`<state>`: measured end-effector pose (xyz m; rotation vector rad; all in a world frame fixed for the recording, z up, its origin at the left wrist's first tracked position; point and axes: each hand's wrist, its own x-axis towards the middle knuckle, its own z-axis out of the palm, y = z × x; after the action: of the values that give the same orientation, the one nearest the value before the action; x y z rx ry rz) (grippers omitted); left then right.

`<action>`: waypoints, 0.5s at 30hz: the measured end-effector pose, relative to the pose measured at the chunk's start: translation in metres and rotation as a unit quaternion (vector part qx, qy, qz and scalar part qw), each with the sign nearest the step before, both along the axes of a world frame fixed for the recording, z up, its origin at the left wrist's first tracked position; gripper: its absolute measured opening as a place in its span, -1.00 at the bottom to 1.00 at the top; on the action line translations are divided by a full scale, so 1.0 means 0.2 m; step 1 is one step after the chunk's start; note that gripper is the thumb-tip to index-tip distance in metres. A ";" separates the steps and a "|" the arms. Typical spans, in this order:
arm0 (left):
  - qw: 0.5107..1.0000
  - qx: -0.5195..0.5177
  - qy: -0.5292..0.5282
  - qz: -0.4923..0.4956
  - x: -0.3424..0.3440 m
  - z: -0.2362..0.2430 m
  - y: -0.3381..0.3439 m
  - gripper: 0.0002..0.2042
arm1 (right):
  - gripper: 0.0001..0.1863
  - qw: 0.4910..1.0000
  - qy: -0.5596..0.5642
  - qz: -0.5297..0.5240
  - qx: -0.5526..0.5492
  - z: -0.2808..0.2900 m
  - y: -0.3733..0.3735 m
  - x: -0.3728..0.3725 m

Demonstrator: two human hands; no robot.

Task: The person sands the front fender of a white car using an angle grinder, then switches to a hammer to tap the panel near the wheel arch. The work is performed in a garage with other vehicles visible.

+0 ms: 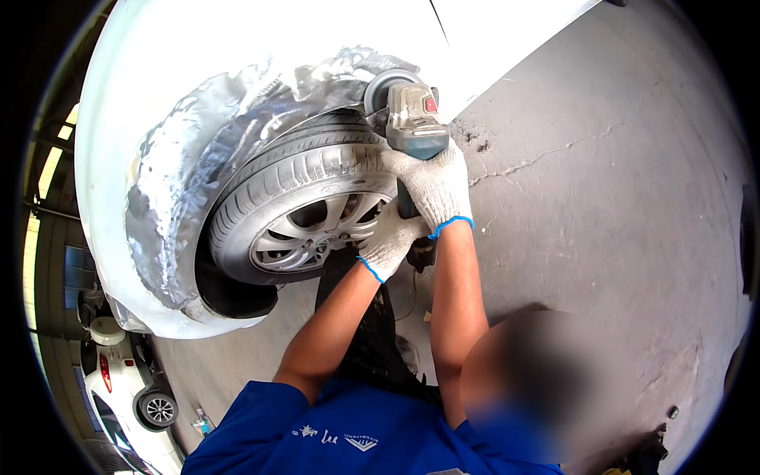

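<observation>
A grey and teal power sanding tool has its round head at the upper edge of the wheel arch, on a white car's fender with a wide sanded, mottled silver-grey patch. My right hand, in a white knit glove with blue cuff, is closed around the tool just below its housing. Lower down, my left hand, gloved the same, is closed on the tool's dark handle. The tyre and silver alloy wheel are just left of my hands; their right part is hidden.
Cracked grey concrete floor stretches along the right. A second white car stands at the lower left, with a small bottle near it. My legs in dark trousers are below the wheel. Some dark items lie at the lower right.
</observation>
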<state>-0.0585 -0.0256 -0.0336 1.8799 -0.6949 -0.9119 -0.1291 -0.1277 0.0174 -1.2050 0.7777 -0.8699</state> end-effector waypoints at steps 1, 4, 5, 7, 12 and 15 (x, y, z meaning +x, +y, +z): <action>1.000 -0.026 0.014 0.008 0.02 -0.02 0.02 -0.43 | -0.44 1.000 -0.004 -0.014 -0.012 -0.02 0.00 0.02; 0.993 -0.104 0.039 0.031 0.04 0.02 0.04 -0.42 | -0.36 1.000 -0.007 -0.013 -0.027 0.08 0.06 0.04; 0.989 -0.140 0.027 0.031 0.07 -0.04 0.03 -0.43 | -0.37 0.998 0.012 -0.028 -0.058 0.09 0.05 0.05; 0.997 -0.067 -0.027 0.011 0.03 0.09 -0.02 -0.46 | -0.41 1.000 -0.016 -0.003 -0.027 0.13 0.02 0.02; 0.999 -0.012 -0.001 -0.029 0.04 -0.09 -0.05 -0.44 | -0.48 0.999 -0.034 -0.019 0.026 -0.05 -0.05 -0.02; 0.999 -0.010 -0.025 -0.019 0.01 -0.09 -0.02 -0.48 | -0.44 0.997 -0.054 -0.020 0.047 -0.07 0.00 -0.03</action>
<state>-0.0556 -0.0303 -0.0522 1.8831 -0.7700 -0.8808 -0.1344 -0.1284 0.0042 -1.0533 0.7491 -0.9131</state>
